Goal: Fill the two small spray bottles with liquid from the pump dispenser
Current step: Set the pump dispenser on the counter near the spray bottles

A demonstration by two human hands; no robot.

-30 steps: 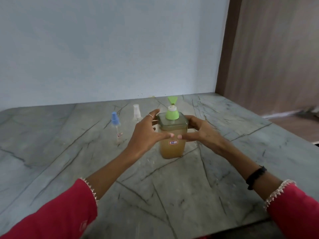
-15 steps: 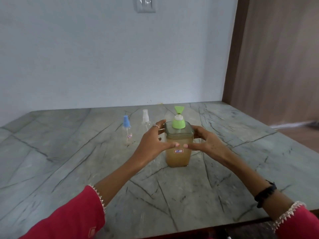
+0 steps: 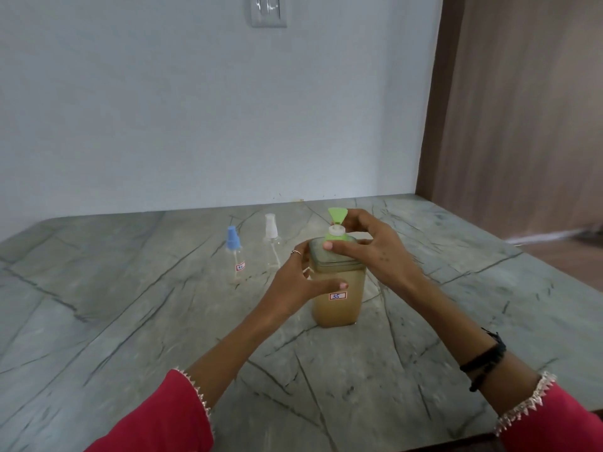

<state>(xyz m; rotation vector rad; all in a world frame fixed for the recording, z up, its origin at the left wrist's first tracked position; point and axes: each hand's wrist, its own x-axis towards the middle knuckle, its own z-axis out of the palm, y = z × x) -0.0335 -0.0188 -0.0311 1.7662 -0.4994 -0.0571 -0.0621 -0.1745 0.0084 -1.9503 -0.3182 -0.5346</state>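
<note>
Head view: left hand [image 3: 298,283] wraps the dispenser [image 3: 337,288] body, thumb across the front, likely to brace it, while the right hand [image 3: 375,252] sits over the green pump [image 3: 334,228], fingers curled round the pump neck, thumb tip on the lid, probably to unscrew it. Both spray bottles, blue-cap [image 3: 235,252] and white-cap [image 3: 271,238], stand capped just behind-left of the dispenser, apart from it. Dispenser sits mid-counter [image 3: 130,305], well off every edge, with open room in front and right.

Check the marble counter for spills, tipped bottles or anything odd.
Nothing stands out. The square amber-filled pump dispenser, blue-capped clear spray bottle and white-capped clear spray bottle all stand upright on a dry grey marble counter.
</note>
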